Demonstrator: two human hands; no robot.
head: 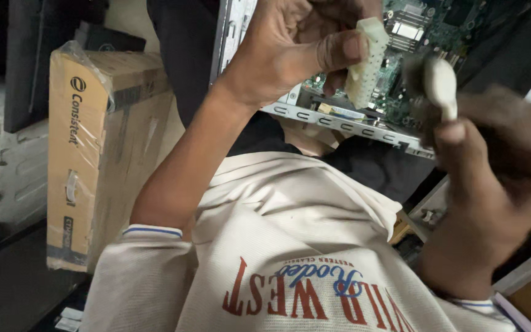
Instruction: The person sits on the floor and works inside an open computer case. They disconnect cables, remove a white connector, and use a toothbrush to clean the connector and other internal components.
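My left hand (302,43) is raised at the top centre, thumb and fingers shut on a white multi-pin plug connector (365,64). On the right, blurred by motion, my right hand (493,184) grips a small brush with a white handle (441,86); its dark bristles sit just right of the connector, and I cannot tell if they touch it. Behind both hands lies an open computer case with a green circuit board (419,27) and a slotted metal chassis edge (339,122). My cream printed shirt (290,246) fills the lower part of the view.
A tall cardboard box in clear plastic wrap (102,154) stands at the left. Beside it are a white foam block (1,166) and a dark flat panel (32,61). A dark surface (7,283) lies at the lower left.
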